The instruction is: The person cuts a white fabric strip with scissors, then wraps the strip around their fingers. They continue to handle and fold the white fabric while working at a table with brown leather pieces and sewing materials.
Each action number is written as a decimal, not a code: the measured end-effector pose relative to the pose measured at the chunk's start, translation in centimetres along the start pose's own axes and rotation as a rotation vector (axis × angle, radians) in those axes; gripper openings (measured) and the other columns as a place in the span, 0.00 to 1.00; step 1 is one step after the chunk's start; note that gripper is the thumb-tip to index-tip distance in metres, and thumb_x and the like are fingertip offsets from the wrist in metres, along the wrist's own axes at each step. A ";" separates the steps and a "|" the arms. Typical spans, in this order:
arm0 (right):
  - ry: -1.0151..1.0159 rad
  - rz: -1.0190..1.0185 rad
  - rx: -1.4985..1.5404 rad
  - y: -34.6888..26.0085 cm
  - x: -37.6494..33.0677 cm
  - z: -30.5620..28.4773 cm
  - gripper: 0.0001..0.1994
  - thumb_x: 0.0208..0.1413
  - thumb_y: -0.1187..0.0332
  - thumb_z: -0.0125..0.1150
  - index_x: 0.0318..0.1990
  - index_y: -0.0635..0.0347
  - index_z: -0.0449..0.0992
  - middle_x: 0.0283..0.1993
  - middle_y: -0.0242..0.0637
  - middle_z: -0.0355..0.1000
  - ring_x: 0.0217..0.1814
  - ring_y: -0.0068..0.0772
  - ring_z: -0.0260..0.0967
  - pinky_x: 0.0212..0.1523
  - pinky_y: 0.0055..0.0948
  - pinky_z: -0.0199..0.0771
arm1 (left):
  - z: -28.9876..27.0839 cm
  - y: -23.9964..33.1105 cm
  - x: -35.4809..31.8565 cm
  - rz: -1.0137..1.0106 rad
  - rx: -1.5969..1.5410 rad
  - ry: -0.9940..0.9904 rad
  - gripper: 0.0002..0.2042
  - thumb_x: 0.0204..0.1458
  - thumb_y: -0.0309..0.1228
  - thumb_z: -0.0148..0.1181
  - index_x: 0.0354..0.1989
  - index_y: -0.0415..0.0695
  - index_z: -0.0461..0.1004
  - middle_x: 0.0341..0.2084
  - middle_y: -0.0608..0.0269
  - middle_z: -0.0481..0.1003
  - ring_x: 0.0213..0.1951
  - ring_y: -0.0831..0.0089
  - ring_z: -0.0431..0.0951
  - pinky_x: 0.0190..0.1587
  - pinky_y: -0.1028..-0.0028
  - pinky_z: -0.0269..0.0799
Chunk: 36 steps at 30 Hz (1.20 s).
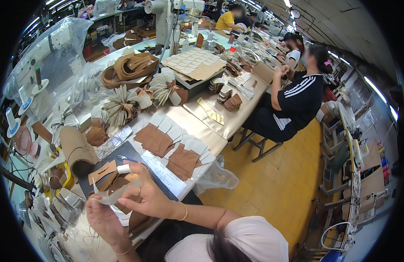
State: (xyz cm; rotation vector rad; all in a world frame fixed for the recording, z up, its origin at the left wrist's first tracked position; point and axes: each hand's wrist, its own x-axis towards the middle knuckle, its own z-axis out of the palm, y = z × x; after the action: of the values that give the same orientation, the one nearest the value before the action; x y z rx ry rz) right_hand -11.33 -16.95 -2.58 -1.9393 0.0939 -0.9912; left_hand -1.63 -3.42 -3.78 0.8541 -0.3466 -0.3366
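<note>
Pale fabric strip (112, 197) pinched between both hands (123, 205), brown leather pieces (155, 139) on table (237, 115)

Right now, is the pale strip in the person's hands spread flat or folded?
Spread, not folded: the pale strip stretches between the left hand and the right hand, pinched near each end, with no crease visible.

Both forearms come up from the lower edge and meet low and left of centre; the left hand (103, 220) is turned palm-up with a thin bracelet at its wrist, fingers curled in a pinch; the right hand (145, 194), ring on one finger and beaded bracelet at the wrist, arches above it, fingertips pinched together.
</note>
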 end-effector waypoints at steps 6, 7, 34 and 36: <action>0.155 -0.087 -0.227 0.2 -0.7 -2.7 0.07 0.44 0.69 0.69 0.21 0.55 0.76 0.58 0.41 0.56 0.68 0.49 0.49 0.69 0.55 0.36 | -4.1 3.8 3.2 0.179 -0.079 0.004 0.10 0.62 0.30 0.50 0.43 0.35 0.71 0.42 0.59 0.73 0.46 0.74 0.72 0.54 0.72 0.67; 0.208 -0.115 -0.287 0.4 -1.0 -3.4 0.07 0.44 0.71 0.67 0.22 0.57 0.74 0.59 0.43 0.57 0.67 0.51 0.50 0.66 0.50 0.45 | -4.7 4.5 3.8 0.206 -0.105 -0.024 0.11 0.62 0.30 0.50 0.45 0.35 0.71 0.43 0.58 0.74 0.46 0.73 0.73 0.55 0.72 0.67; -0.398 1.330 -1.151 18.2 -25.1 -20.8 0.12 0.53 0.66 0.54 0.36 0.66 0.79 0.41 0.53 0.76 0.45 0.51 0.74 0.46 0.43 0.74 | -4.6 10.9 2.8 0.375 0.212 0.108 0.10 0.60 0.26 0.52 0.45 0.32 0.67 0.40 0.53 0.71 0.37 0.75 0.71 0.41 0.80 0.69; -0.384 1.259 -1.169 17.0 -23.8 -21.5 0.14 0.53 0.63 0.56 0.35 0.66 0.79 0.41 0.52 0.76 0.43 0.51 0.75 0.46 0.43 0.74 | -4.1 9.7 2.6 0.384 0.280 0.077 0.10 0.59 0.25 0.53 0.45 0.33 0.68 0.42 0.49 0.73 0.37 0.73 0.73 0.42 0.79 0.70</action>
State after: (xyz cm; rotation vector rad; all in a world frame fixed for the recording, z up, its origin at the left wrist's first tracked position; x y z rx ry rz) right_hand -36.42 -31.32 -24.46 -2.2972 1.7175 0.4398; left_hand 3.90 4.15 1.75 1.0476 -0.4838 0.1045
